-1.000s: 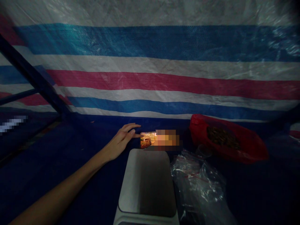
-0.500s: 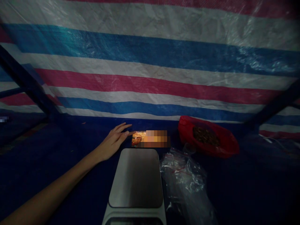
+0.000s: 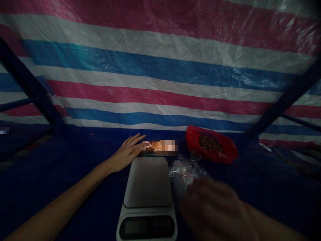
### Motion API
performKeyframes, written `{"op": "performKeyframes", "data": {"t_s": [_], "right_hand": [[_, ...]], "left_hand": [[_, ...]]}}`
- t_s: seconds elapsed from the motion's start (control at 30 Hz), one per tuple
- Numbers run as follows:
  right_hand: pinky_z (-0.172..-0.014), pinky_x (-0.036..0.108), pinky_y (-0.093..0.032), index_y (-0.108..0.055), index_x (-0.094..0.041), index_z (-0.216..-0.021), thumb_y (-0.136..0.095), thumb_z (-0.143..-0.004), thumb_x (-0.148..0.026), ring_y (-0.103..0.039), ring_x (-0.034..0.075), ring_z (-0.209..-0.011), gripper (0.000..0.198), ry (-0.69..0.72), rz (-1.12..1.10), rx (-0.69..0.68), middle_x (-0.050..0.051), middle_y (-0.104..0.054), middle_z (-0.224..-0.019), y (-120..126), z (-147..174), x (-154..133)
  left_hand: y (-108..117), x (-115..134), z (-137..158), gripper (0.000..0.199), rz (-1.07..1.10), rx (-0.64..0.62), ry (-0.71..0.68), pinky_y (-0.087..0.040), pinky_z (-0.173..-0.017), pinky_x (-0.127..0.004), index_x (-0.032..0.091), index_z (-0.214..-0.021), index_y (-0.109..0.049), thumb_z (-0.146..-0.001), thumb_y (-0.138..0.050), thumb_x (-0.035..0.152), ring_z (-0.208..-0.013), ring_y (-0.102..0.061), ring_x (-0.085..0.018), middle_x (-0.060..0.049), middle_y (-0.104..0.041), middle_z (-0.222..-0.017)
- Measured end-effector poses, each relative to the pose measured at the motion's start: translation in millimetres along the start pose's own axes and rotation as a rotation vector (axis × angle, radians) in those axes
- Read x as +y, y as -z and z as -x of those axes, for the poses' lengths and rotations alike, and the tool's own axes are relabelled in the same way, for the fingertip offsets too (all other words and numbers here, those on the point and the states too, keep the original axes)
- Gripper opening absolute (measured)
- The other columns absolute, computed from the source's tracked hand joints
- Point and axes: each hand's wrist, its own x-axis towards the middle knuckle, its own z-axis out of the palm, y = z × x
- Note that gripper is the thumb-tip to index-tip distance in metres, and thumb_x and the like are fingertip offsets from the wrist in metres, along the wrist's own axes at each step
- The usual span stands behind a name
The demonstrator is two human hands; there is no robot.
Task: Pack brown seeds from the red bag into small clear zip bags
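My left hand (image 3: pixel 129 152) lies with fingers stretched out at the left end of a lit phone (image 3: pixel 151 148), a finger reaching over its screen. Part of that screen is pixelated. Just in front of the phone is a kitchen scale (image 3: pixel 148 182) with a bare metal plate and a dark display. My right hand (image 3: pixel 213 207), dark and smeared by motion, is over the near part of some clear plastic bags (image 3: pixel 184 170) right of the scale. Its fingers cannot be made out, nor whether it touches the bags.
A red plastic bag (image 3: pixel 228 152), open at the top, holds small brown pieces (image 3: pixel 210 143). A small clear cup (image 3: pixel 195 156) stands between it and the clear bags. Behind the blue surface hangs a striped tarp (image 3: pixel 160 93), flanked by dark slanted posts (image 3: pixel 273 110).
My right hand has come into view at the lower right, over the clear bags. The view has shifted, so more of the scale's display shows. My left hand stays by the phone, whose picture differs.
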Motion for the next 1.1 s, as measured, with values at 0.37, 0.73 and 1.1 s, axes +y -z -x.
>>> {"op": "performKeyframes", "data": {"t_s": [0.37,0.73,1.1], "right_hand": [[-0.088,0.046,-0.061,-0.076,-0.022,-0.107,-0.055,-0.099,-0.047,-0.075,0.029,-0.095,0.034,-0.814,0.162,-0.034,0.012,-0.076,-0.107,40.6,90.5,187.7],[-0.085,0.048,-0.063,-0.079,-0.024,-0.104,-0.05,-0.1,-0.039,-0.076,0.034,-0.092,0.033,-0.735,0.244,-0.026,0.016,-0.079,-0.103,18.9,101.7,187.8],[-0.098,0.05,-0.059,-0.075,-0.026,-0.118,-0.048,-0.101,-0.032,-0.074,0.032,-0.106,0.032,-0.732,0.276,0.072,0.009,-0.075,-0.122,19.5,92.8,174.7]], "left_hand": [[-4.4,-6.8,2.3,0.049,0.118,0.121,0.018,-0.014,-0.132,-0.065,0.037,-0.147,-0.057,-0.11,-0.029,0.052,-0.161,-0.025,-0.029,0.001,-0.047,-0.166],[5.2,11.9,13.7,0.045,0.131,0.62,0.018,-0.038,-0.122,-0.047,0.026,-0.115,-0.073,-0.111,-0.03,0.04,-0.131,-0.059,-0.023,-0.003,-0.067,-0.133],[4.9,20.3,18.3,0.05,0.056,0.804,0.024,-0.041,-0.118,-0.045,0.022,-0.101,-0.074,-0.11,-0.029,0.041,-0.126,-0.059,-0.024,-0.005,-0.065,-0.126]]}}
